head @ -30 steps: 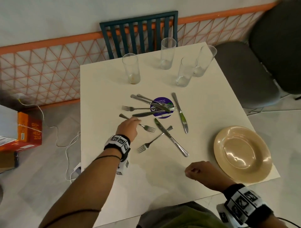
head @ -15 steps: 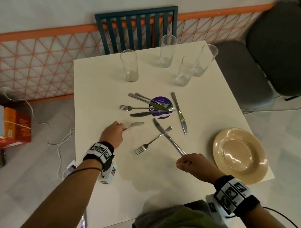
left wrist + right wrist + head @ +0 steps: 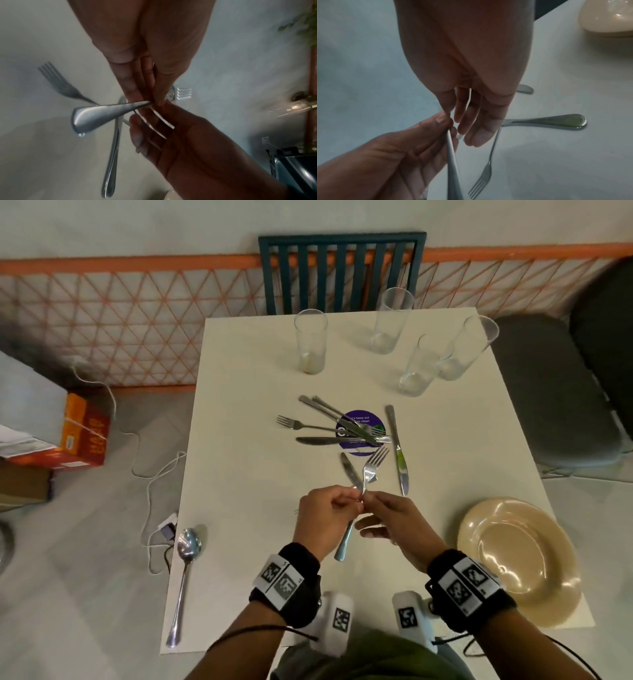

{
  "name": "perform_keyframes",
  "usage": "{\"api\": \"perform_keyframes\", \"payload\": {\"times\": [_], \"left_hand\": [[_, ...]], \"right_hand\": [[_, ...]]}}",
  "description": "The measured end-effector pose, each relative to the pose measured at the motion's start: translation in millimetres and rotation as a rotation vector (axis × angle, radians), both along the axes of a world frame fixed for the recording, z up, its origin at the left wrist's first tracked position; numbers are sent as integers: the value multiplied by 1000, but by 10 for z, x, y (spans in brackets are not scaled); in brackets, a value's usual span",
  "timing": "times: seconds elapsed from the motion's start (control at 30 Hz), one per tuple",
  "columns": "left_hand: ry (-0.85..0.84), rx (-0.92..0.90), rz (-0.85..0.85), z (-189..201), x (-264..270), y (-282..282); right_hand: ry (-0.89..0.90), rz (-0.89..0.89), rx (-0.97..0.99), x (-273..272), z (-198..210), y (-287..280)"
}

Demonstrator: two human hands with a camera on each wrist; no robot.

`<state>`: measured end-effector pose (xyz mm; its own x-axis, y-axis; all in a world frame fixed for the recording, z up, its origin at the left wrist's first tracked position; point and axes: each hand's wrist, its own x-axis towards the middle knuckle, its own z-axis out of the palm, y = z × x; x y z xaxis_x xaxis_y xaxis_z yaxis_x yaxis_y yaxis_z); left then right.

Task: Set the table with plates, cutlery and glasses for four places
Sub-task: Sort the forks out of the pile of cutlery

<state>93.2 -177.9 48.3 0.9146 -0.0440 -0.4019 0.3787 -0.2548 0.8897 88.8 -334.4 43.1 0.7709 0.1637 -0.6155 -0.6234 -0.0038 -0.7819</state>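
Above the middle of the white table point(image 3: 246, 508) my left hand point(image 3: 356, 498) pinches a fork point(image 3: 368, 470) at its neck, tines pointing away, handle hanging toward me. My right hand point(image 3: 371, 508) is right beside it, fingers fairly straight and close to the fork's neck, gripping nothing. In the left wrist view the fork's handle point(image 3: 102, 116) sticks out of my fingertips point(image 3: 145, 100). Under the hands a knife point(image 3: 556, 120) and a second fork point(image 3: 481, 182) lie crossed on the table. A beige plate point(image 3: 520, 556) sits at the front right.
A spoon point(image 3: 186, 546) lies at the front left edge. More cutlery point(image 3: 329, 436) is piled on a purple sticker point(image 3: 359, 417), with a single knife point(image 3: 397, 446) to its right. Several empty glasses point(image 3: 310, 344) stand at the back. Chairs stand behind and to the right.
My left hand lifted the fork off the table's left side and carried it to the middle. My right hand left the knife's handle end and rose to meet it.
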Motion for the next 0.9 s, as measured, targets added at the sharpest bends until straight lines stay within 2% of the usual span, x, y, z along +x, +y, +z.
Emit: {"api": "perform_keyframes", "payload": {"times": [0.2, 0.3, 0.37, 0.47, 0.6, 0.73, 0.9], "left_hand": [[30, -26, 70, -3, -111, -311], [6, -2, 3, -24, -94, -407], [-36, 105, -46, -99, -56, -441], [-113, 413, -34, -326, 57, -409], [-36, 747, -194, -664, 212, -334], [4, 927, -331, -849, 278, -282], [-25, 1001, -349, -897, 326, -89]], "right_hand": [[22, -80, 67, -52, -23, -215], [9, -120, 37, -67, -27, -316], [10, -160, 0, -68, -41, -385], [21, -231, -34, -60, -59, -530], [35, -235, -51, -63, -27, -734], [35, -221, -85, -116, -65, -905], [46, -238, -93, -141, -84, -1015]]}}
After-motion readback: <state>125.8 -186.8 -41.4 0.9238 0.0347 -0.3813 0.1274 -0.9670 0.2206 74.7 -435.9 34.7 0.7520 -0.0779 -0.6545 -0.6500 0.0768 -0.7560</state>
